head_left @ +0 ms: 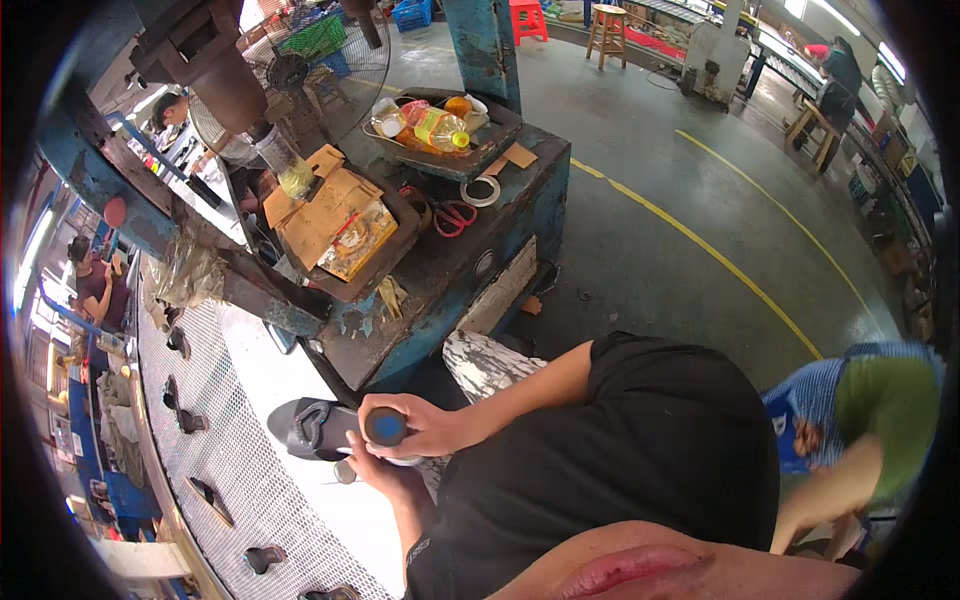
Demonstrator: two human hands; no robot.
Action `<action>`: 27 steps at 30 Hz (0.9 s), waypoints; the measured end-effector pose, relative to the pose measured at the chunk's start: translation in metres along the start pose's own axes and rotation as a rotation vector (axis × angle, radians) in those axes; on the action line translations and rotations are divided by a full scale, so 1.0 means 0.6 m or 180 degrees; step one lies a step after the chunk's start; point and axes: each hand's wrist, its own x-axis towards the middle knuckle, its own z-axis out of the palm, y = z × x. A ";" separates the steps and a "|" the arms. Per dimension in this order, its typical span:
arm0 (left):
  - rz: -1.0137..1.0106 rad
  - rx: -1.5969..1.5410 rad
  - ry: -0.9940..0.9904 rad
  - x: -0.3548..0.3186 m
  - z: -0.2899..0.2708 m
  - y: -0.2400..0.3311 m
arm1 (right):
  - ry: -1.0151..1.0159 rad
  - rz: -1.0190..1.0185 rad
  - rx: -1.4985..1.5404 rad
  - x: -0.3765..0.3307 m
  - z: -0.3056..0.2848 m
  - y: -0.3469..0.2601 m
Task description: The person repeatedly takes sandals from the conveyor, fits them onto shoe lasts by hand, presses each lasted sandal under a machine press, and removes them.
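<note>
A black thong sandal with a dark decorated strap lies sole-down over the white strip, its toe pointing left. My left hand is closed at the heel end, fingertips against the sandal's edge. Just above it, my right hand wraps round a dark cylinder with a blue centre on its round end, seen end-on; the rest of it is hidden. A small pale, round-ended piece shows beside my left fingers; I cannot tell what it belongs to.
A mesh conveyor at left carries several dark sandal parts. Ahead stands a worn blue machine bearing cardboard, red-handled scissors, a tape roll and a tray with a bottle. A co-worker is close at right.
</note>
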 end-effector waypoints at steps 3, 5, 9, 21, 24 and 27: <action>-0.0043 -0.0308 -0.0252 0.015 -0.010 -0.024 | -0.0280 -0.0083 -0.0735 -0.025 -0.015 0.019; -0.0423 -0.0664 -0.0505 0.022 -0.019 -0.027 | -0.0617 -0.0161 -0.1293 -0.047 -0.025 0.016; -0.0091 0.0490 -0.0950 0.024 -0.005 -0.029 | -0.0545 0.0065 -0.1042 -0.065 -0.049 0.030; -0.0437 0.1403 -0.1876 -0.024 0.012 -0.150 | 0.0840 -0.0176 -0.2947 0.148 -0.342 -0.026; -0.0593 0.1533 -0.1877 -0.025 0.038 -0.216 | 0.0750 0.0378 -0.3580 0.240 -0.465 0.004; -0.0693 0.1788 -0.1941 -0.038 0.046 -0.240 | 0.0480 0.0424 -0.3853 0.242 -0.526 0.055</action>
